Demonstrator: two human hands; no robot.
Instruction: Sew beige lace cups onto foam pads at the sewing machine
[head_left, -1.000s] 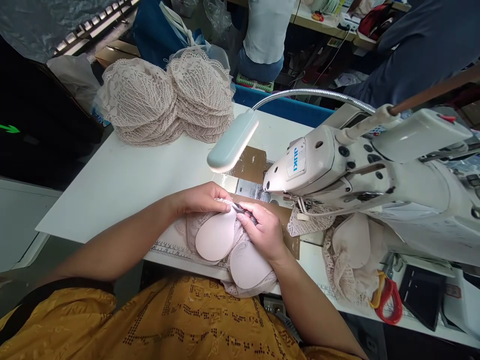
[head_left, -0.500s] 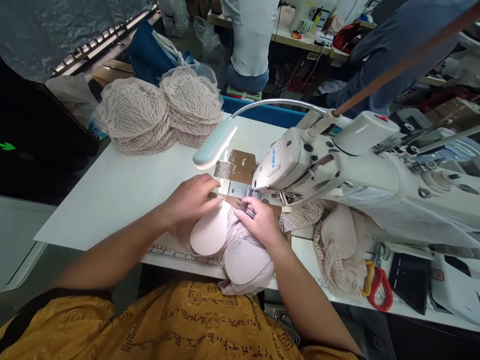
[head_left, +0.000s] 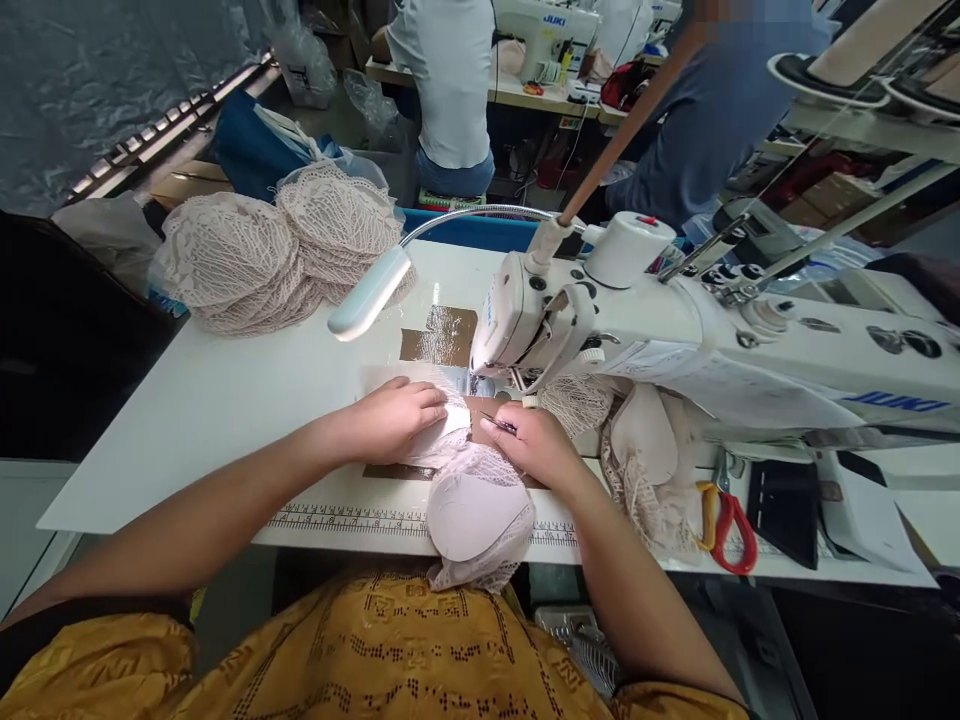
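Observation:
A pale pink lace bra [head_left: 484, 510] with padded cups lies on the machine bed, one cup hanging over the front edge. My left hand [head_left: 397, 418] rests palm down on its other lace-covered part, just left of the needle area, fingers stretched flat over the fabric. My right hand [head_left: 536, 440] is closed round small dark thread snips [head_left: 501, 425], their tips pointing left. It sits right of the lace, in front of the white sewing machine [head_left: 517, 310]. The presser foot [head_left: 480, 385] is just beyond both hands.
Stacked beige lace cups [head_left: 232, 260] stand at the back left. A lamp [head_left: 371, 293] arches over the table [head_left: 172, 430]. Right of my right arm are another bra piece [head_left: 645, 440], red-and-yellow-handled scissors [head_left: 731, 535] and a black tray-like object [head_left: 784, 510]. Two people are beyond the table.
My left hand has come down onto the lace, and the left cup is now turned over and spread toward the needle area. My right hand still holds the snips. The camera view has shifted.

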